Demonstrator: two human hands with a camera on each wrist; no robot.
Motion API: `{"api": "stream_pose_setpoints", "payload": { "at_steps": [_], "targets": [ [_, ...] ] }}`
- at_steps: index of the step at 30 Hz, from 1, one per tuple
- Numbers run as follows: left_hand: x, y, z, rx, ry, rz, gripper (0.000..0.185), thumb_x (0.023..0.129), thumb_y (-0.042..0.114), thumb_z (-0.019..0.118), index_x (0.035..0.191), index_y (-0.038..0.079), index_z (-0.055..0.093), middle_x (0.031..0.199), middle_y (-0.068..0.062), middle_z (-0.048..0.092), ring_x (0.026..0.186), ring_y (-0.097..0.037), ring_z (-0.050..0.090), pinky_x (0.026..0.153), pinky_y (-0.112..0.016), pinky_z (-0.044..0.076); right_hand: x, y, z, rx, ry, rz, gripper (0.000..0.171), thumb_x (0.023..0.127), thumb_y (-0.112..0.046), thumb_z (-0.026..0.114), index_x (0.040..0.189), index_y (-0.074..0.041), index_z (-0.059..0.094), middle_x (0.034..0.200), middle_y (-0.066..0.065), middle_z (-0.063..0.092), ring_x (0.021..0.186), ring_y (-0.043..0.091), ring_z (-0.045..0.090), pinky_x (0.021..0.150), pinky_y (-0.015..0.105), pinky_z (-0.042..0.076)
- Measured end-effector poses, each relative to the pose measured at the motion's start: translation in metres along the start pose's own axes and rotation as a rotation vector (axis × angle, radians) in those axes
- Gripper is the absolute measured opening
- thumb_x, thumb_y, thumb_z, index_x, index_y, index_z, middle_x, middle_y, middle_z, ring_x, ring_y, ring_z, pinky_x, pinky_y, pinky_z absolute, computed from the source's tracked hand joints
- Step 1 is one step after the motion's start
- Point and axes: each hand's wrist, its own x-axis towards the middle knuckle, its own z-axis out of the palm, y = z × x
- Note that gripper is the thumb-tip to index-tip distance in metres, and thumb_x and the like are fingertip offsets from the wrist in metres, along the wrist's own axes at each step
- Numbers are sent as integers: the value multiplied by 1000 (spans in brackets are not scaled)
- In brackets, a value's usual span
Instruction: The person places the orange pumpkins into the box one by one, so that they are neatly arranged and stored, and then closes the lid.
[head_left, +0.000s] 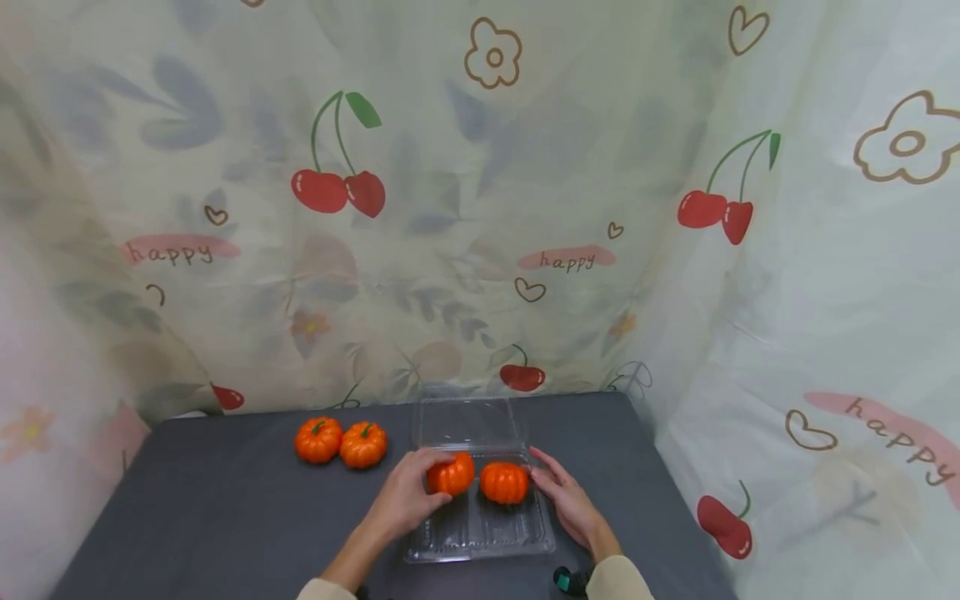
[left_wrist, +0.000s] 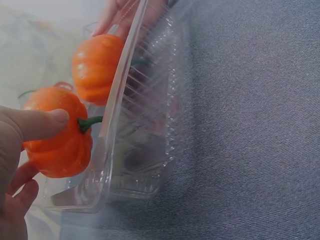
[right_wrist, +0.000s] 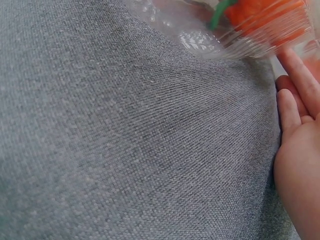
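Observation:
My left hand (head_left: 405, 496) grips a small orange toy pumpkin (head_left: 454, 477) with a green stem, thumb on one side and fingers on the other. That pumpkin (left_wrist: 57, 145) is at the left half of a clear plastic clamshell box (head_left: 480, 552); whether it touches the bottom is hidden. A second orange pumpkin (head_left: 504, 483) sits inside the box's right half. Beside the right wall lies my right hand (head_left: 572, 507), its fingers (right_wrist: 297, 70) extended along the box and seemingly touching it. The transparent lid (head_left: 468, 423) stands open at the back.
Two more orange pumpkins, one (head_left: 318, 440) and another (head_left: 363, 445), sit side by side on the dark grey tabletop (head_left: 225, 508), left of the box. A small black object (head_left: 570, 581) lies near the right wrist. Printed curtains (head_left: 442, 250) hang behind and at the sides.

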Motion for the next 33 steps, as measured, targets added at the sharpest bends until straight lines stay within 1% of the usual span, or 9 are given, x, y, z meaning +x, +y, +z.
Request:
{"api": "stream_pose_setpoints", "payload": {
  "at_steps": [4, 8, 10, 14, 15, 21, 25, 29, 33],
  "targets": [
    [0, -2, 3, 17, -33, -22, 54, 66, 22, 86, 116, 29, 66, 118, 14, 64, 107, -12, 57, 93, -38, 49, 2, -1, 0, 11, 6, 20, 60, 93, -45, 56, 147, -33, 34, 145, 4, 49, 136, 23, 43, 118, 52, 21],
    [-2, -3, 6, 21, -42, -23, 53, 65, 21, 86, 114, 27, 68, 116, 12, 65, 108, -15, 58, 94, -40, 49, 3, -1, 1, 9, 11, 29, 60, 93, -45, 55, 147, -32, 34, 144, 5, 50, 135, 22, 44, 118, 52, 23],
    [-3, -5, 7, 27, -45, -10, 53, 65, 20, 86, 113, 26, 68, 115, 11, 66, 107, -15, 58, 94, -41, 49, 3, -1, 2, 11, 13, 29, 60, 93, -45, 55, 147, -32, 34, 144, 4, 51, 135, 21, 45, 118, 51, 23],
    [-4, -7, 10, 35, -42, 19, 53, 63, 18, 87, 112, 26, 68, 114, 11, 66, 106, -15, 59, 93, -41, 49, 3, -3, 2, 13, 13, 22, 59, 94, -43, 54, 148, -30, 34, 143, 5, 51, 134, 21, 45, 118, 52, 22],
    [-4, -8, 11, 36, -38, 27, 53, 63, 17, 87, 111, 26, 68, 113, 11, 67, 106, -15, 59, 92, -41, 49, 3, -3, 2, 21, 16, 31, 58, 94, -42, 55, 147, -31, 35, 143, 4, 52, 134, 20, 45, 118, 51, 22],
    [-4, -9, 14, 34, -27, 19, 54, 61, 14, 87, 110, 27, 69, 113, 14, 66, 106, -13, 58, 94, -39, 49, 2, -4, 3, 33, 23, 42, 57, 94, -41, 56, 147, -32, 35, 142, 3, 52, 134, 19, 45, 118, 49, 22],
    [-6, -8, 15, 52, -29, 15, 54, 61, 14, 87, 111, 27, 69, 114, 13, 66, 105, -13, 57, 93, -39, 49, 2, -3, 3, 19, 17, 30, 58, 94, -42, 54, 148, -31, 34, 143, 4, 51, 135, 21, 44, 118, 51, 22],
    [-7, -6, 14, 55, -37, 17, 48, 67, 20, 84, 112, 26, 68, 115, 11, 65, 106, -13, 56, 92, -40, 49, 2, -3, 3, 16, 17, 26, 59, 94, -42, 55, 148, -31, 34, 143, 4, 51, 135, 21, 44, 118, 51, 22],
    [-7, -3, 13, 40, -58, -7, 41, 75, 26, 79, 114, 27, 68, 119, 11, 63, 111, -14, 54, 96, -40, 46, 2, -3, 3, 19, 23, 25, 58, 94, -41, 55, 147, -31, 35, 142, 5, 52, 134, 21, 45, 118, 51, 23]
  ]
}}
